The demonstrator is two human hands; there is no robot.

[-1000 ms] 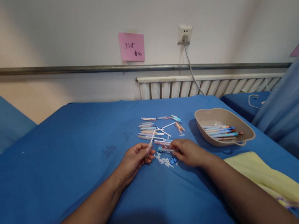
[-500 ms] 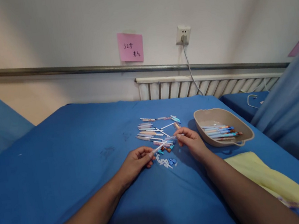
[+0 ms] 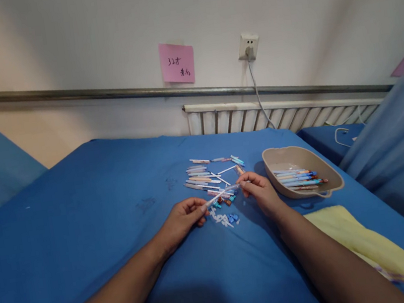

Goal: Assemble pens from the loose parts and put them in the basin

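Note:
My left hand (image 3: pixel 186 218) is closed, pinching a thin white pen refill (image 3: pixel 215 199) that points up to the right. Between the fingers of my right hand (image 3: pixel 259 191) is a translucent pen barrel (image 3: pixel 233 186). The two parts meet end to end at a slight angle; whether the refill's tip is inside the barrel I cannot tell. Behind and below them lie several pen parts (image 3: pixel 199 179) in rows, with loose white refills (image 3: pixel 226 170) among them. Small white pieces (image 3: pixel 219 217) and blue pieces (image 3: pixel 233 218) are heaped nearer to me.
To the right stands a beige basin (image 3: pixel 335 175) with several pens (image 3: pixel 296 177) inside. A folded yellow cloth (image 3: pixel 360 237) lies in front of it. Blue sheeting (image 3: pixel 83 213) covers the surface. At the back are a radiator (image 3: pixel 231 117) and a rail (image 3: pixel 104 95).
The refill and the barrel have come together at their ends, where before they crossed at a sharper angle. Both hands have hardly moved.

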